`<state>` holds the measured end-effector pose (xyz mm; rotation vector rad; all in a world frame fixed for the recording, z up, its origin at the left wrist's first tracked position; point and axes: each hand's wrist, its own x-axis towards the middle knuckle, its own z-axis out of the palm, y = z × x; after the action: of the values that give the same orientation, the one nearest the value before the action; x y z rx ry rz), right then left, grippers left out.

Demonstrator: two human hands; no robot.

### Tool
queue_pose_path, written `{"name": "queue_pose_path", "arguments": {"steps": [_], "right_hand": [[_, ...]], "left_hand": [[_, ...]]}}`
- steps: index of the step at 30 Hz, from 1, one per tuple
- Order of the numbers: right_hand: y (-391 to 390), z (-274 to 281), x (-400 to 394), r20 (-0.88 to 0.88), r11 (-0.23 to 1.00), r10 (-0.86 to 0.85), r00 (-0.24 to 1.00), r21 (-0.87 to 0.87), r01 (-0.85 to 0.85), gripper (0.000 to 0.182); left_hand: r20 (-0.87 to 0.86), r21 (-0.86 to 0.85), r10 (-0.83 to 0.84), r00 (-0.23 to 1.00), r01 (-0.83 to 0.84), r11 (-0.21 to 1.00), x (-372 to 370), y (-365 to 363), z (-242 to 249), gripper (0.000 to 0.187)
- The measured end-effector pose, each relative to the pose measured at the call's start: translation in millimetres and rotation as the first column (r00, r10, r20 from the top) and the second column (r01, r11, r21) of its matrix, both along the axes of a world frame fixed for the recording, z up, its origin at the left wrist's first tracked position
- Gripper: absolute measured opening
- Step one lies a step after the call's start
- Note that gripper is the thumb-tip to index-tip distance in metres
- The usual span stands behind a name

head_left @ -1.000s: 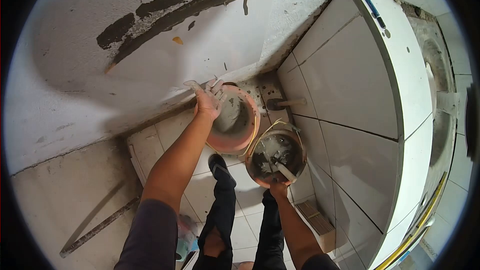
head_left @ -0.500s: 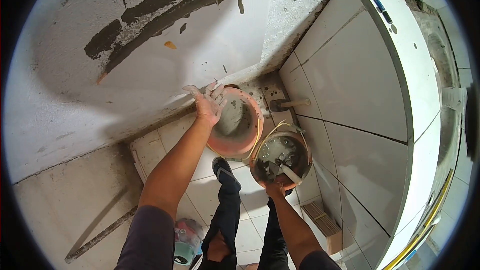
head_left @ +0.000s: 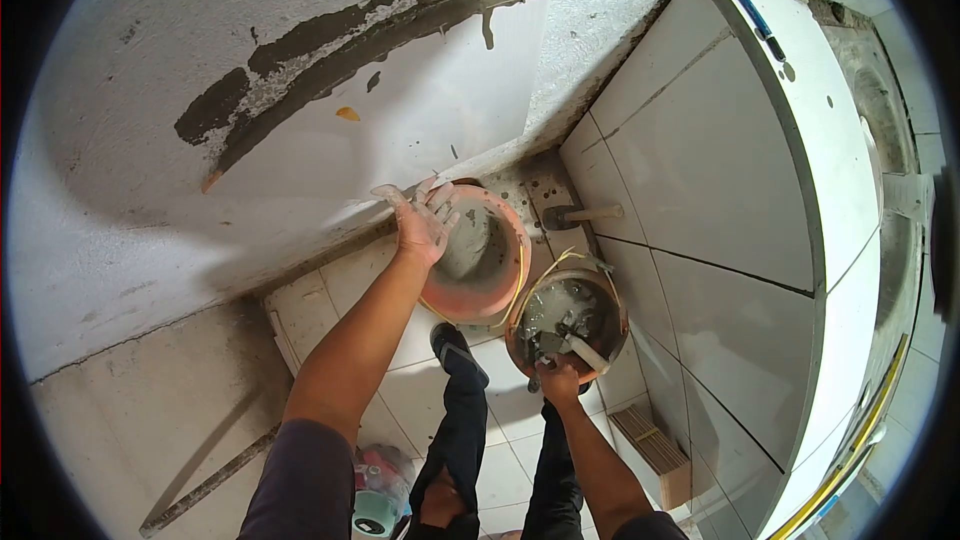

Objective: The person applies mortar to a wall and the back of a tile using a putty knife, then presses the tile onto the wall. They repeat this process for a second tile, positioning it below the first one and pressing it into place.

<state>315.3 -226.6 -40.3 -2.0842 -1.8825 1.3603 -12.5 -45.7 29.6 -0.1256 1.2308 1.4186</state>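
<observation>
1. Head view, the hands. The left hand [head_left: 425, 220] is spread wide, fingers apart and coated with grey paste, and it rests on the near rim of the tilted orange bucket [head_left: 505, 280]. The right hand [head_left: 560, 380] is closed around the pale handle of a tool [head_left: 583, 350] that stands in the second bucket [head_left: 615, 325], the one with wet grey mortar inside.

2. Head view, what has changed. Compared with one second ago, the right hand and the tool handle sit a little lower and nearer to the front rim of the mortar bucket. The left hand keeps nearly the same place on the orange rim, fingers still open. I judge that the stirring or scooping is going on, and the orange bucket is only steadied.

3. Head view, edges and room. The two buckets touch each other in a tight corner: the plastered wall [head_left: 300, 170] is behind them, the tiled wall [head_left: 700, 170] is just beside the mortar bucket. A hammer [head_left: 580, 213] lies behind the buckets. The open floor tiles [head_left: 330, 290] on the left give more room.
</observation>
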Motion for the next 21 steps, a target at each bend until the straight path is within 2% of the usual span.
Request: {"name": "queue_pose_path", "arguments": {"steps": [4, 6, 7, 9, 12, 16, 18, 21], "right_hand": [[12.6, -6.8, -14.1, -0.121, 0.998, -0.046, 0.992, -0.04, 0.041, 0.034], [18.2, -15.9, -18.5, -0.145, 0.965, 0.246, 0.958, 0.131, -0.228, 0.033], [26.3, -6.2, -27.2, -0.146, 0.966, 0.241, 0.959, 0.131, -0.223, 0.033], [38.5, 12.7, -42.3, -0.195, 0.99, -0.108, 0.975, -0.115, 0.086, 0.037], [34.7, 2.8, -51.6, -0.302, 0.99, -0.105, 0.948, -0.125, 0.069, 0.038], [25.8, 9.5, -53.3, -0.285, 0.989, -0.136, 0.949, -0.098, 0.113, 0.037], [16.0, 13.2, -48.7, -0.227, 0.998, -0.053, 0.972, -0.045, 0.044, 0.03], [4.5, 26.9, -44.4, -0.226, 0.992, -0.078, 0.971, -0.115, 0.053, 0.03]], "left_hand": [[0.04, -0.008, 0.007, 0.999, -0.007, 1.0, 0.5, 0.9, 2.2, 0.11], [0.039, -0.008, -0.007, 0.999, 0.008, 1.0, -1.5, -1.3, 1.0, 0.11], [0.042, -0.006, -0.004, 0.999, 0.005, 1.0, -2.2, -1.7, 0.1, 0.11], [0.044, -0.001, -0.011, 0.999, 0.011, 1.0, -2.2, -1.3, -1.6, 0.11], [0.048, 0.001, -0.012, 0.999, 0.012, 1.0, -4.8, -3.0, -3.9, 0.11], [0.021, -0.014, -0.048, 0.999, 0.049, 0.999, -8.3, -6.2, -8.7, 0.109], [0.014, -0.016, -0.071, 0.997, 0.071, 0.997, -9.6, -8.3, -8.3, 0.109], [0.028, -0.016, -0.08, 0.996, 0.081, 0.997, -11.7, -7.9, -7.4, 0.108]]}}
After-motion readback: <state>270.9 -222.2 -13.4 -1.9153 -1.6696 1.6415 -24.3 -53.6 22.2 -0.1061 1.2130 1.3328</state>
